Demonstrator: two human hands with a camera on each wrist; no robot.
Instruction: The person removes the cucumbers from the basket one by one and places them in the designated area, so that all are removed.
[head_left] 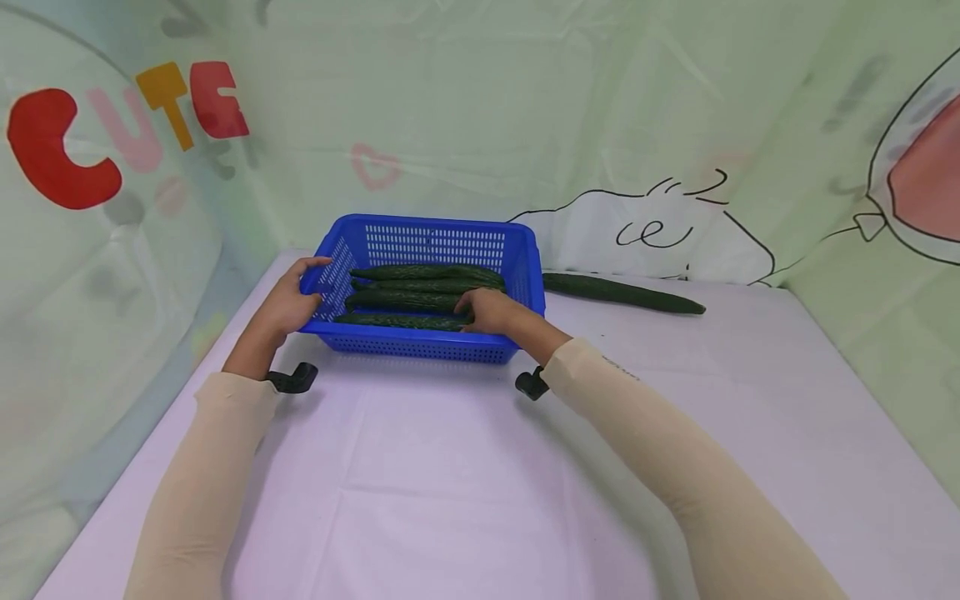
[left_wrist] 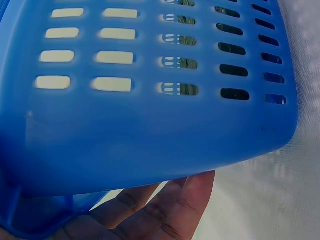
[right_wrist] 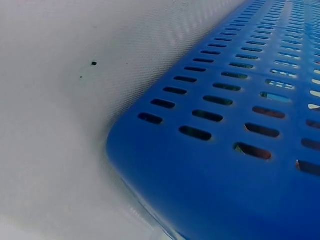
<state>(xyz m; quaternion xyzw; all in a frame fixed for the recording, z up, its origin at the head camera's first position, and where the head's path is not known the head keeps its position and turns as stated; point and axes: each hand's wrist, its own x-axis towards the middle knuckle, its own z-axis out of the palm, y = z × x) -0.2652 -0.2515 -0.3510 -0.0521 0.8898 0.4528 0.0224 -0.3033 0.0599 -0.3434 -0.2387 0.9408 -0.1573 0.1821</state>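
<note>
A blue plastic basket with slotted walls stands on the table. Several dark green cucumbers lie side by side in it. My left hand grips the basket's left end at the rim; in the left wrist view, fingers show beyond the blue wall. Reaching over the front right of the basket, my right hand has its thumb and fingers curled round a cucumber near the front; its fingertips are partly hidden. Only the basket's outer side shows in the right wrist view, not the hand.
Another cucumber lies on the table just right of the basket, pointing away to the right. A pale cloth covers the table. Printed fabric hangs close behind the basket and along both sides.
</note>
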